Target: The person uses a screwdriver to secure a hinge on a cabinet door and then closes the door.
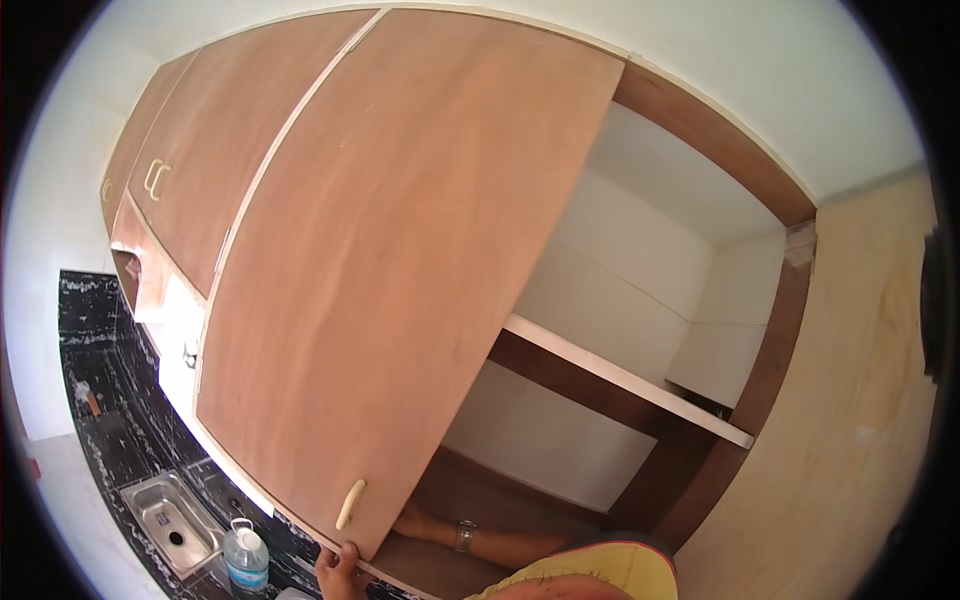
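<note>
A reddish-brown wooden cabinet door (400, 250) takes up the middle of the view, with a small cream handle (351, 504) near its lower corner. My left hand (342, 573) grips the door's bottom edge, its thumb up against the front side. From the lower right my right arm reaches into the lower compartment, a metal-banded watch (465, 536) at the wrist. Only a little of my right hand (410, 521) shows beside the door's edge; its fingers are hidden behind the door. A cream-edged shelf (620, 378) divides the open cabinet.
More closed cabinet doors (235, 130) run off to the left. Below stand a steel sink (160, 500) and a clear water jug (246, 558) by a black marbled counter (110, 420). A pale wooden panel (810, 400) borders the cabinet at right.
</note>
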Available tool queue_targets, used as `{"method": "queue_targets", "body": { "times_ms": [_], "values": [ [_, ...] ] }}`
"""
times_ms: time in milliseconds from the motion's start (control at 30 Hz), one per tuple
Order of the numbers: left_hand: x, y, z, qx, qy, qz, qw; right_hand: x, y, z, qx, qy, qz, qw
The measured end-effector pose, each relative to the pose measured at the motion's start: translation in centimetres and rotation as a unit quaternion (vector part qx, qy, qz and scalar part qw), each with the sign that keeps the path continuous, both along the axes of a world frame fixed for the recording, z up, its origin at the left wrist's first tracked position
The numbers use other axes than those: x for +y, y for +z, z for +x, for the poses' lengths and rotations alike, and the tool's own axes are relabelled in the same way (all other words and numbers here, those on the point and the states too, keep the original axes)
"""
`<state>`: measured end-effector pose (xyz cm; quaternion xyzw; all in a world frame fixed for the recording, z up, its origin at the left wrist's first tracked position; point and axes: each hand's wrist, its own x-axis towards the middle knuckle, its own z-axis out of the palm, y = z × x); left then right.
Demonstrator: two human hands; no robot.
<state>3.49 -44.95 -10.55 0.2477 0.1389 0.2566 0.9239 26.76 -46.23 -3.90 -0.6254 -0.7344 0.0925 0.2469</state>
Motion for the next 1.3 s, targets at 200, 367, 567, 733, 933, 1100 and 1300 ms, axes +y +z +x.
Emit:
{"method": "queue_targets", "body": {
  "times_ms": [200, 367, 567, 733, 933, 1100, 1300],
  "values": [
    [-1.0, -0.2, 0.5, -0.172, 0.157, 0.010, 0.973, 0.4, 0.2, -0.6, -0.003, 0.012, -0.012, 1.000],
    [0.1, 0.5, 0.6, -0.123, 0.173, -0.021, 0.977, 2.3, 0.7, 0.1, -0.001, 0.014, -0.013, 1.000],
    [1.4, 0.9, 2.5, -0.115, 0.312, 0.118, 0.936, -1.1, 2.9, 2.2, -0.050, -0.093, 0.006, 0.994],
    [1.2, -2.7, 1.5, 0.159, 0.502, 0.451, 0.721, 0.3, 0.7, 2.8, -0.022, -0.100, -0.023, 0.994],
    [-4.2, -4.3, 2.3, 0.118, 0.509, 0.511, 0.682, -2.1, 1.5, 2.0, -0.058, -0.120, -0.053, 0.990],
    [-5.8, -5.0, 1.9, 0.091, 0.474, 0.553, 0.679, -3.7, 1.7, 1.7, -0.074, -0.143, -0.092, 0.983],
    [-5.6, -6.3, 1.4, 0.037, 0.482, 0.543, 0.687, -3.2, 2.5, 1.6, -0.105, -0.151, -0.092, 0.979]
  ]
}}
